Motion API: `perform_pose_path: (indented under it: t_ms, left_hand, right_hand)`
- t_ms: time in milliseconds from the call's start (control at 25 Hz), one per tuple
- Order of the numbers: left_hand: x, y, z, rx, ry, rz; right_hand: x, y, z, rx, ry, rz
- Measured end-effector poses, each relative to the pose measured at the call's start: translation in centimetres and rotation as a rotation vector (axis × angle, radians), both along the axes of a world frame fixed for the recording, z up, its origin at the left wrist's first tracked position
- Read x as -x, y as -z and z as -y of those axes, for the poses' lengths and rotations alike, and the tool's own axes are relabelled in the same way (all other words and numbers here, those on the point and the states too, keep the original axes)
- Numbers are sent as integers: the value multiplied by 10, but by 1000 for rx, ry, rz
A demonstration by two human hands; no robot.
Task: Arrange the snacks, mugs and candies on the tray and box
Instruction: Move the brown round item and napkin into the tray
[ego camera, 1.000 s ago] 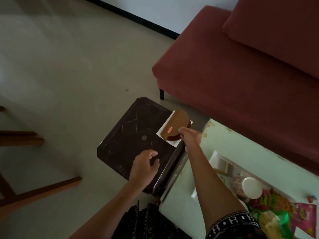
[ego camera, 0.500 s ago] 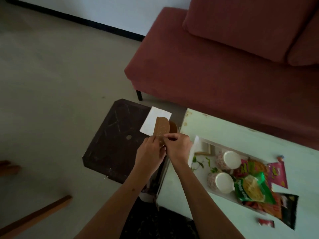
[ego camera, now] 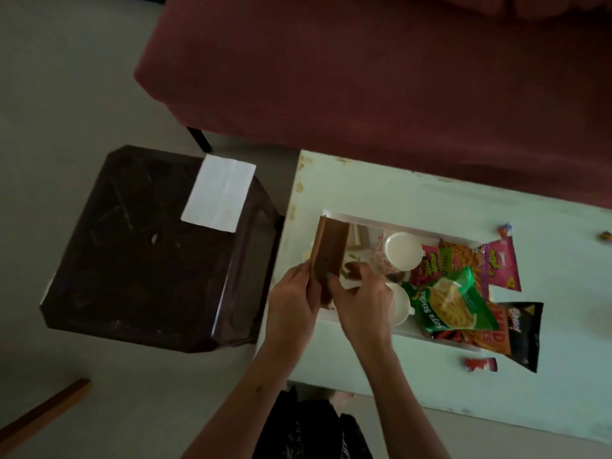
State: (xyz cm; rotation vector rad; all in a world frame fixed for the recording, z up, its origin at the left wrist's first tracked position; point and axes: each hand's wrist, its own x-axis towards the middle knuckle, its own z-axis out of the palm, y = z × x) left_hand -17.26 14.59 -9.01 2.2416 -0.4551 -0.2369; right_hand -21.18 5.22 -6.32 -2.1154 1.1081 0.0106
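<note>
A pale green worktop (ego camera: 414, 200) is seen with a white tray (ego camera: 397, 329) set near its left end. On the tray lie two white mugs, the farther mug (ego camera: 402, 250) towards the far rim and the nearer mug (ego camera: 401, 306) partly hidden behind the right hand. Snack packets are heaped over the tray's right end, a green packet (ego camera: 450, 301) uppermost and a black packet (ego camera: 521, 329) overhanging onto the worktop. A small red candy (ego camera: 481, 363) lies near the front edge, apart from the tray.

A brown box (ego camera: 329, 256) is held tilted above the tray's left end. It is gripped along one side by the left hand (ego camera: 291, 303), fingers curled, and pinched at its lower corner by the right hand (ego camera: 362, 299). Whether the box is open cannot be told in the dim light.

It is judged that the box is being brought to the worktop. It should be set down level on a bare patch at the left edge, clear of the mugs, and both grips kept until it rests flat.
</note>
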Motion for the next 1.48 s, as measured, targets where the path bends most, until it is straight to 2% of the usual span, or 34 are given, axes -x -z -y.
perform_pose_path:
  t_ms: [80,240,440,680,1040,1160,1240,1320,1400,1480]
  left_hand:
    - [8,17,12,26,37,-28]
    - [13,55,34,46,70,-127]
    - [14,86,40,29,-29,-200]
    - [16,103,34,15,-75,-327]
    - [19,111,24,-4,-31,-378]
    - [10,98,10,74,-54,-386]
    - [-8,87,-9,86,-168,-306]
    - [-34,77,-36,103,-312,-212]
    - [-67,65,-65,111,-401,-119]
    - [-102,56,-88,94,-475,-47]
  right_hand:
    - [10,19,16,-86,-55,-60]
    - [9,50,38,3,-120,-139]
    - [0,76,33,-11,-158,-204]
    - [-1,85,19,-18,-154,-235]
    - [4,98,11,32,-127,-263]
    - [3,89,11,134,-77,-159]
    - [-7,76,7,175,-15,38]
    - [-28,66,-3,175,11,146]
    - [-58,62,-21,116,0,157]
    - [-92,62,-42,-45,8,182]
